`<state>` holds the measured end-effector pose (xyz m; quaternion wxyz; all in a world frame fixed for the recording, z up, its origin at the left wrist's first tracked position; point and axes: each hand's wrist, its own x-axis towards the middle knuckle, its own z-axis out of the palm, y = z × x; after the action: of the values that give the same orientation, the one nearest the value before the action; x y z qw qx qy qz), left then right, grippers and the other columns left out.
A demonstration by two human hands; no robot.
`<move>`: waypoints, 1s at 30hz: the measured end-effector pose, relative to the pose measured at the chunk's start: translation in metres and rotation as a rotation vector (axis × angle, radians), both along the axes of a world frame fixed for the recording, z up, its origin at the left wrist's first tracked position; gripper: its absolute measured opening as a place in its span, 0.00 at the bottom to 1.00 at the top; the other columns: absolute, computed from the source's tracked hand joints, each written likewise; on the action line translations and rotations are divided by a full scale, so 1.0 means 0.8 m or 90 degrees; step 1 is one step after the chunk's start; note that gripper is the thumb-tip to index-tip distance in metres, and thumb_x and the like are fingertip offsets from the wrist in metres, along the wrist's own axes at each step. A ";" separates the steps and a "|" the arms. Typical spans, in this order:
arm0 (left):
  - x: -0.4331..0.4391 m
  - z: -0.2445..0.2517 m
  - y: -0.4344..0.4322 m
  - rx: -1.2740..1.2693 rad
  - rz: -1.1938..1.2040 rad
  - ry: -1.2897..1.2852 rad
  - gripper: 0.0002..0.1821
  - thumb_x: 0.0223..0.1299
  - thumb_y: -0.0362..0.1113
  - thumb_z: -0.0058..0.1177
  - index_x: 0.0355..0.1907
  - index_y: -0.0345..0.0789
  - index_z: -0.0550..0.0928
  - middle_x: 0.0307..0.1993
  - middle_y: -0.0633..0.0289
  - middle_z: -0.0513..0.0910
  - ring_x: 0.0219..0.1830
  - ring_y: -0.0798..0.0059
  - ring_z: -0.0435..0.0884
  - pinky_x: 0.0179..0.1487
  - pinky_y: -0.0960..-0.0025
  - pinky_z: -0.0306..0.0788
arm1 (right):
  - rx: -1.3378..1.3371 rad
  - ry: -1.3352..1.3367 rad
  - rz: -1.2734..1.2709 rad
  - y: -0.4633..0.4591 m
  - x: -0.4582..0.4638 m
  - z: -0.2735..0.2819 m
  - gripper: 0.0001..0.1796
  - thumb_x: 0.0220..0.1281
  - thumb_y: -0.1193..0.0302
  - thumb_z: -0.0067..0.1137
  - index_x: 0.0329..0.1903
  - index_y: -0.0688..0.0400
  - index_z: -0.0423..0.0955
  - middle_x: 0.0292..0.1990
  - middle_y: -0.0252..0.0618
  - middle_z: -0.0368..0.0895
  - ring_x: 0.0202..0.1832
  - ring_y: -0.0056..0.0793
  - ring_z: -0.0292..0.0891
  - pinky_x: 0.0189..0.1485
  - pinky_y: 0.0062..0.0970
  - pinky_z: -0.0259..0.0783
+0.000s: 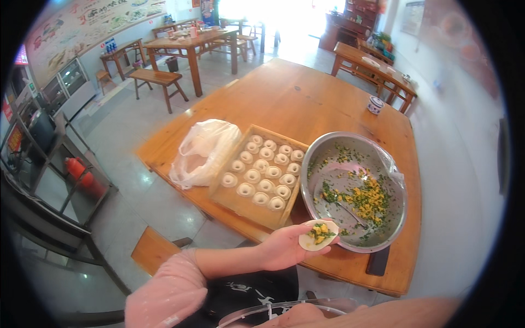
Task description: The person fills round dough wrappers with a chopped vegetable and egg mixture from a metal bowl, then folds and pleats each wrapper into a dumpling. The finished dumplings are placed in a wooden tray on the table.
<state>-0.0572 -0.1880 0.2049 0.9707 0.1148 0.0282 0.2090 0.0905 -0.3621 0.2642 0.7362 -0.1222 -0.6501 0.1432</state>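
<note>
My left hand (283, 248) holds a round dough wrapper (304, 242) on its fingers, thumb at the edge. On the wrapper sits a mound of chopped green and yellow filling (320, 232). Just beyond is a large steel bowl (398, 221) of the same filling, with a metal spoon (353, 215) lying inside. Left of the bowl, a wooden tray (246, 211) carries rows of folded, ring-shaped dumplings (266, 185). Low in the picture, my right arm (410, 313) is raised close to the camera, beside a clear plastic face shield (246, 313); its fingers cannot be made out.
A white plastic bag (205, 151) lies left of the tray on the wooden table (287, 94). A dark phone (377, 262) is partly under the bowl's near side. A lidded patterned jar (375, 105) stands farther back. A wooden seat (152, 250) is at lower left.
</note>
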 end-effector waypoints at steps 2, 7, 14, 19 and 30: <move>-0.003 0.002 -0.002 0.000 0.006 0.018 0.26 0.67 0.39 0.36 0.64 0.32 0.56 0.63 0.52 0.61 0.65 0.60 0.61 0.65 0.61 0.59 | -0.013 0.017 0.025 -0.001 -0.005 0.004 0.10 0.60 0.66 0.46 0.28 0.57 0.68 0.30 0.43 0.70 0.29 0.38 0.67 0.27 0.37 0.61; -0.002 0.007 -0.006 0.004 0.002 0.022 0.28 0.65 0.40 0.39 0.65 0.33 0.55 0.65 0.51 0.58 0.67 0.57 0.58 0.66 0.60 0.57 | -0.041 0.185 -0.070 -0.008 -0.033 0.014 0.10 0.61 0.66 0.45 0.30 0.59 0.69 0.32 0.46 0.70 0.30 0.43 0.68 0.27 0.38 0.61; -0.001 0.010 -0.013 0.012 -0.001 0.026 0.28 0.65 0.38 0.40 0.65 0.33 0.54 0.64 0.50 0.59 0.65 0.57 0.60 0.66 0.60 0.58 | 0.063 -0.131 0.217 -0.001 0.036 0.006 0.11 0.61 0.65 0.44 0.32 0.59 0.70 0.34 0.49 0.73 0.29 0.45 0.69 0.26 0.40 0.63; -0.001 0.011 -0.015 -0.006 -0.005 0.025 0.28 0.65 0.38 0.40 0.65 0.33 0.54 0.63 0.49 0.60 0.65 0.57 0.60 0.66 0.60 0.58 | 0.042 -0.166 0.204 -0.016 0.034 0.016 0.09 0.61 0.66 0.44 0.29 0.56 0.67 0.30 0.44 0.70 0.27 0.41 0.69 0.25 0.39 0.64; -0.004 0.013 -0.021 0.012 -0.001 0.034 0.28 0.64 0.39 0.41 0.65 0.33 0.55 0.63 0.50 0.60 0.65 0.58 0.61 0.64 0.60 0.60 | 0.161 -0.279 0.526 -0.031 0.075 -0.040 0.13 0.65 0.65 0.38 0.22 0.46 0.59 0.22 0.28 0.63 0.20 0.27 0.63 0.20 0.29 0.54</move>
<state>-0.0606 -0.2047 0.2153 0.9686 0.1298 0.0521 0.2054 0.1506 -0.3871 0.2324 0.4725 0.2090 -0.7964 0.3143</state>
